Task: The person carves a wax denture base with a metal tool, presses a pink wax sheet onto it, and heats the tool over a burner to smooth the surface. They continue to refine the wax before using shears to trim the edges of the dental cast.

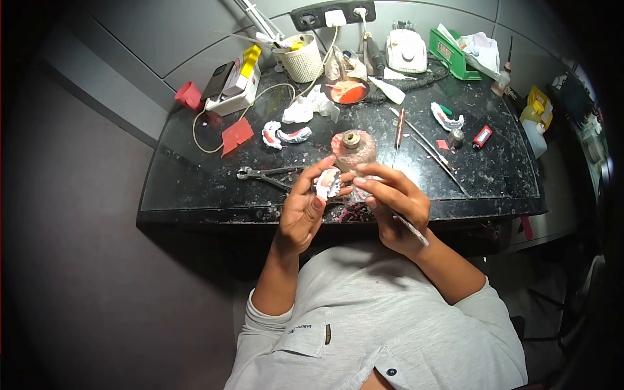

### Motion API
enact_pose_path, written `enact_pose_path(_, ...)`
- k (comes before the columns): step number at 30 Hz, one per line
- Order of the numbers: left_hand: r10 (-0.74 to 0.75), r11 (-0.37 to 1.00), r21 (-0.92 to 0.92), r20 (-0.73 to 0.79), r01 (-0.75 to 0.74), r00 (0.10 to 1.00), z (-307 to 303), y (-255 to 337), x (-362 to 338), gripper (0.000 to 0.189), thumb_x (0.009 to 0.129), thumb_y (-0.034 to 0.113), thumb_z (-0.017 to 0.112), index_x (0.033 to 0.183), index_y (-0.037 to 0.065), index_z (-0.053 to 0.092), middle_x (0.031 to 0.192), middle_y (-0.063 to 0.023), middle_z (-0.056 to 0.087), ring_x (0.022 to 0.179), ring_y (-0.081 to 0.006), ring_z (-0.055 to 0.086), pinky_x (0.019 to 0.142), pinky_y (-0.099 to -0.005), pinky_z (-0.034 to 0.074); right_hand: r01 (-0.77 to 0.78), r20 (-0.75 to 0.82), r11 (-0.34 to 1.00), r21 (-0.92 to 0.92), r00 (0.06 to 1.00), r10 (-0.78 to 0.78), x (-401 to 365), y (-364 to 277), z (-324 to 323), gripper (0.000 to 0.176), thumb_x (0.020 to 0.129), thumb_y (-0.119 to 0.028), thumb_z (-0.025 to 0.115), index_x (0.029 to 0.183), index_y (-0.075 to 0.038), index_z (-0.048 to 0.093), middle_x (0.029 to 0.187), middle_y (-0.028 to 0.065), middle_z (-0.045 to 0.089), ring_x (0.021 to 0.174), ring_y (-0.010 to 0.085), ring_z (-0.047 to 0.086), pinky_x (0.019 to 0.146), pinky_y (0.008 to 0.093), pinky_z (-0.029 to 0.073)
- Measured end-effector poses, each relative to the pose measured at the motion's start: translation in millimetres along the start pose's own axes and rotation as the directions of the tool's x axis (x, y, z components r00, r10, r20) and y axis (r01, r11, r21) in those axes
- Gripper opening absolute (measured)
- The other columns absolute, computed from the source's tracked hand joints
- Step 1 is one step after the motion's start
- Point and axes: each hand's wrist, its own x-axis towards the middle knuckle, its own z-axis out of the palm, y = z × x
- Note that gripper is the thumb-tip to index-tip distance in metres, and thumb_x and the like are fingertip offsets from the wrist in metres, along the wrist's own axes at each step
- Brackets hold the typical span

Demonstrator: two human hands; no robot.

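Both hands up w/ a dental model over the tabletop edge.

L hand: fingers curled snug round the dental model, held in the air just in front of the pink burner jar, teeth side up. R hand: fingertips touch the model's right side, other fingers closed on a thin tool that runs back along the palm twd the wrist. Pliers lie on the tabletop just left of the hands; 2 more casts sit further back.
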Motion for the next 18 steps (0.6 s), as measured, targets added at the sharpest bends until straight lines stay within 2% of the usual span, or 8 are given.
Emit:
enact_pose_path(1,-0.02,1.0,0.016,0.078,0.019,0.997,-3.0,0.5,-0.5,0.066,0.108,0.03,0.051,0.155,-0.009,0.026,0.152,-0.0248,0.041,0.143,-0.0344,0.045,0.118,-0.0454,0.038,-0.027,-0.045,0.992,0.122,0.998,0.033,-0.5,0.0,5.5,0.024,0.093,0.0,0.07,0.116,-0.001,0.073,0.116,0.0167,0.072,0.1,0.0273,0.075,0.084,0.0338,0.06)
enact_pose_path(2,-0.021,1.0,0.014,0.078,0.02,0.997,-2.3,1.6,-1.2,0.066,0.108,0.03,0.051,0.155,-0.009,0.026,0.152,-0.0248,0.041,0.143,-0.0344,0.045,0.118,-0.0454,0.038,-0.029,-0.043,0.992,0.12,0.998,0.034,-0.8,0.7,3.6,0.024,0.093,0.0,0.07,0.116,-0.001,0.073,0.116,0.0167,0.072,0.1,0.0273,0.075,0.084,0.0338,0.06)
enact_pose_path(4,-0.126,0.992,0.007,0.033,0.126,0.991,1.5,5.4,-3.4,0.067,0.105,0.026,0.054,0.153,-0.011,0.027,0.148,-0.0227,0.047,0.139,-0.0284,0.049,0.117,-0.0434,0.037,0.012,0.033,0.997,0.073,0.999,-0.015,-1.8,2.2,-0.7,0.023,0.092,-0.001,0.071,0.115,-0.002,0.074,0.115,0.0161,0.073,0.101,0.0274,0.074,0.084,0.0344,0.06)
enact_pose_path(9,-0.161,0.986,-0.031,0.041,0.163,0.986,1.7,6.1,-4.6,0.068,0.102,0.031,0.051,0.152,-0.01,0.029,0.146,-0.0224,0.049,0.137,-0.0276,0.05,0.116,-0.0414,0.039,0.005,0.065,0.996,0.091,0.998,-0.011,1.2,0.6,0.8,0.018,0.092,-0.002,0.072,0.109,-0.001,0.074,0.114,0.0148,0.074,0.101,0.0291,0.074,0.085,0.0348,0.06)
enact_pose_path(11,-0.184,0.982,-0.042,0.046,0.185,0.982,1.5,7.2,-4.7,0.069,0.101,0.034,0.05,0.151,-0.01,0.03,0.146,-0.0224,0.049,0.137,-0.0274,0.051,0.115,-0.0415,0.04,-0.048,0.071,0.994,0.094,0.997,0.041,0.5,0.1,1.3,0.017,0.092,-0.003,0.073,0.109,0.0,0.074,0.11,0.0138,0.075,0.1,0.0287,0.074,0.085,0.0346,0.06)
enact_pose_path(18,-0.207,0.977,-0.041,0.035,0.209,0.978,2.4,9.6,-6.2,0.069,0.101,0.034,0.049,0.151,-0.01,0.03,0.146,-0.0225,0.049,0.136,-0.0271,0.051,0.115,-0.0414,0.041,-0.061,0.079,0.994,0.087,0.995,0.054,1.8,-1.9,2.6,0.015,0.092,-0.002,0.073,0.107,0.0,0.074,0.107,0.0135,0.076,0.101,0.028,0.075,0.085,0.0339,0.06)
